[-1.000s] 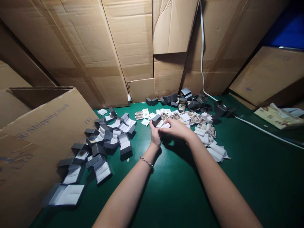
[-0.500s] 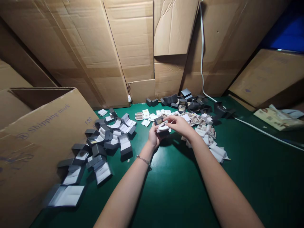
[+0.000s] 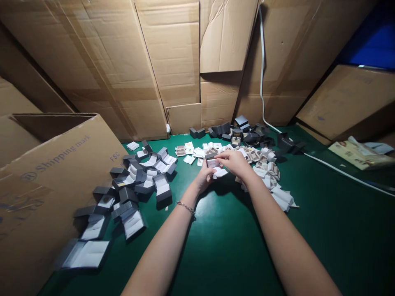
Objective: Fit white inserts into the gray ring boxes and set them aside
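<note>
A small dark box (image 3: 211, 157) with a white inside is held up over the middle of the table. My left hand (image 3: 203, 176) grips it from the left and below, fingers closed round its side. From the right, my right hand (image 3: 233, 163) pinches at the box's edge with thumb and fingers; its exact hold is partly hidden. A white flap or insert (image 3: 220, 172) sticks out at the near side of the box. Just behind my hands lie small white inserts (image 3: 189, 159), and more white inserts (image 3: 268, 172) are heaped beyond my right wrist.
Opened dark boxes with white linings (image 3: 162, 187) spread over the left of the green table (image 3: 216, 246). A large carton (image 3: 58, 176) stands at the left. More dark boxes (image 3: 253, 135) lie by the cardboard wall (image 3: 173, 53). A white cable (image 3: 348, 168) runs across the right.
The box in my hands has tipped so its white inside faces me, and the white piece now juts out toward the near right. My right hand has shifted slightly along it.
</note>
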A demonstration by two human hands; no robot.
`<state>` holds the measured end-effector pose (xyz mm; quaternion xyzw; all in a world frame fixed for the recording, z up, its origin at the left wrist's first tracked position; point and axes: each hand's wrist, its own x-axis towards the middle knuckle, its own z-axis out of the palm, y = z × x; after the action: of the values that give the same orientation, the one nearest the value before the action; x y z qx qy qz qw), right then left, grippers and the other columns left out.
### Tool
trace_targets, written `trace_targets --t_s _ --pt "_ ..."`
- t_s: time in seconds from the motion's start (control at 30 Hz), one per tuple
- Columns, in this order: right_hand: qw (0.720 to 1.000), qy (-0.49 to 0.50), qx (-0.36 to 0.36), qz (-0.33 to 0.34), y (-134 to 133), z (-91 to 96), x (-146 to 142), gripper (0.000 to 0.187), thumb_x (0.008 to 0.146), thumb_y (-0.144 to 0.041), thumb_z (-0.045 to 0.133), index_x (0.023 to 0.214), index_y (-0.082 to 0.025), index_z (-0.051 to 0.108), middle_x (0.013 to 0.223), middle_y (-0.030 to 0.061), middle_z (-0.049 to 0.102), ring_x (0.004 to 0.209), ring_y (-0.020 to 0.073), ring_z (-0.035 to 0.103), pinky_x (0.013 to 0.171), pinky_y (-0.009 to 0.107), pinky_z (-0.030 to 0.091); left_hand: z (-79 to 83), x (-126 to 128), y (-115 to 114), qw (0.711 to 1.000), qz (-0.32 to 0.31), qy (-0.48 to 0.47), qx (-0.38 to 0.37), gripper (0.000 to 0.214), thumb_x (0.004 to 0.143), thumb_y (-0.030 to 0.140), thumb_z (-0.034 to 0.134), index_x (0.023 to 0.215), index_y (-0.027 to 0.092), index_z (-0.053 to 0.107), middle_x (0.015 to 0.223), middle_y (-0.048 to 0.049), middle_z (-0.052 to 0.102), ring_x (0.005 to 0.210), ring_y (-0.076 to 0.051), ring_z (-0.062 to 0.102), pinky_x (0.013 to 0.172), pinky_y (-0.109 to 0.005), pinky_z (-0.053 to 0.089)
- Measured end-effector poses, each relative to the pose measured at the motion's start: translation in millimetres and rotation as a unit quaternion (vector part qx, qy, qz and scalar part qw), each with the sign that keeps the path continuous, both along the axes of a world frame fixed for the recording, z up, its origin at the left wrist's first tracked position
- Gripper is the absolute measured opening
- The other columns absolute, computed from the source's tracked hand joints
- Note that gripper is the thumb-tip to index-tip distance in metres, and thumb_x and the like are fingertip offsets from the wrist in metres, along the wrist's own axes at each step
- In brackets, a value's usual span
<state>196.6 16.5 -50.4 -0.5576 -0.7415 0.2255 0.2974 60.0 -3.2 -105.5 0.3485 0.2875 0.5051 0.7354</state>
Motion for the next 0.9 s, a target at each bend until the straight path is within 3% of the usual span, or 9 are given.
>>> trace_targets --t_s 0.1,0.17,0.27,0.33,0.43,0.53,0.73,0.9 --pt "0.998 0.028 0.035 -0.041 0 -5.3 -2 0.016 0.073 -0.026 0.063 0.087 -0.018 0.068 0.079 0.001 0.065 0.075 0.0163 0.059 0.071 0.028 0.045 -3.6 0 1 1.0 -0.008 0.0 0.006 0.075 0.056 0.01 0.06 0.128 0.024 0.044 0.091 -0.0001 0.065 0.073 -0.013 0.06 0.058 -0.021 0.045" --pt "0.996 0.033 0.038 -0.072 0 -8.3 -4 0.029 0.068 -0.026 0.067 0.096 -0.018 0.063 0.084 0.0009 0.064 0.076 0.0164 0.058 0.071 0.029 0.045 -6.1 -1 2 1.0 -0.015 0.005 0.009 0.077 0.056 0.011 0.06 0.129 0.024 0.042 0.089 0.001 0.064 0.068 -0.011 0.059 0.055 -0.02 0.043" --pt "0.995 0.046 -0.029 -0.079 0 -11.3 -5 0.05 0.065 -0.024 0.07 0.113 -0.016 0.057 0.1 0.0054 0.063 0.085 0.0172 0.058 0.075 0.029 0.046 -7.5 -1 3 1.0 -0.019 0.017 0.017 0.078 0.055 0.011 0.06 0.13 0.024 0.042 0.088 0.0013 0.064 0.063 -0.01 0.057 0.051 -0.02 0.04" --pt "0.991 0.077 -0.09 -0.056 0 -13.1 -3 0.054 0.066 -0.024 0.069 0.118 -0.016 0.056 0.105 0.0075 0.063 0.087 0.0171 0.059 0.074 0.028 0.047 -6.9 0 3 0.999 -0.016 0.02 0.024 0.078 0.054 0.01 0.06 0.129 0.024 0.043 0.092 -0.0001 0.065 0.064 -0.011 0.057 0.052 -0.02 0.041" --pt "0.985 0.109 -0.134 -0.015 1 -16.2 1 0.043 0.067 -0.025 0.069 0.108 -0.015 0.061 0.099 0.0063 0.066 0.082 0.0165 0.061 0.069 0.026 0.047 -6.0 2 2 1.0 -0.013 0.014 0.024 0.076 0.052 0.011 0.06 0.126 0.023 0.046 0.097 -0.0019 0.065 0.068 -0.013 0.059 0.056 -0.022 0.043" --pt "0.989 0.079 -0.127 0.003 2 -17.7 5 0.031 0.068 -0.026 0.068 0.097 -0.014 0.066 0.089 0.0039 0.068 0.079 0.0166 0.061 0.067 0.026 0.046 -6.6 3 2 1.0 -0.01 0.017 0.023 0.069 0.053 0.012 0.058 0.121 0.021 0.05 0.092 -0.001 0.065 0.065 -0.012 0.057 0.055 -0.022 0.042" --pt "0.996 -0.003 -0.084 -0.013 4 -15.6 3 0.025 0.073 -0.028 0.068 0.095 -0.016 0.068 0.092 0.0045 0.07 0.086 0.019 0.063 0.073 0.027 0.045 -7.2 8 4 0.999 0.046 0.021 0.013 0.041 0.064 0.017 0.062 0.105 0.016 0.058 0.087 -0.0025 0.066 0.07 -0.014 0.059 0.062 -0.024 0.045" --pt "0.994 -0.062 -0.073 -0.05 0 -7.7 1 0.031 0.082 -0.041 0.059 0.102 -0.017 0.064 0.095 0.0071 0.069 0.086 0.0205 0.063 0.074 0.029 0.046 -13.4 11 10 0.99 0.141 0.02 0.002 0.042 0.069 0.017 0.063 0.109 0.02 0.053 0.092 -0.0007 0.065 0.073 -0.011 0.059 0.066 -0.023 0.045"
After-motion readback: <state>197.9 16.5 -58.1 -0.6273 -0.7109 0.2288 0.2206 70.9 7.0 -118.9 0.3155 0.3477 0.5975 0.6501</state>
